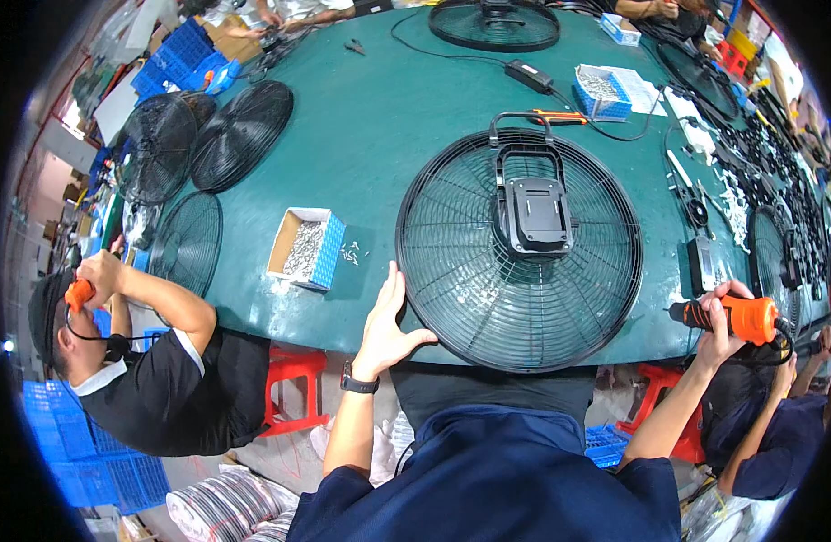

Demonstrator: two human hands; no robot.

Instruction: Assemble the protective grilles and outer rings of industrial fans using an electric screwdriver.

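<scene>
A round black fan (460,298) lies on the green table in front of me, its wire grille facing up. At its middle sits a black motor housing (537,217), with a black bracket handle (521,120) at the far side. My left hand (386,321) is open, fingers stretched along the fan's left rim. To the right of the fan, my right hand (723,330) is wrapped round an orange and black electric screwdriver (745,319), apart from the grille. Left of the fan stands a blue and white box of screws (300,248), with a few loose screws (352,254) beside it.
Several fan grilles (242,135) lean at the left. A second screw box (603,93), orange-handled tool (560,117) and black power adapter (529,76) lie beyond my fan. Black parts (777,172) crowd the right. A co-worker (153,361) sits at left, near a red stool (293,388).
</scene>
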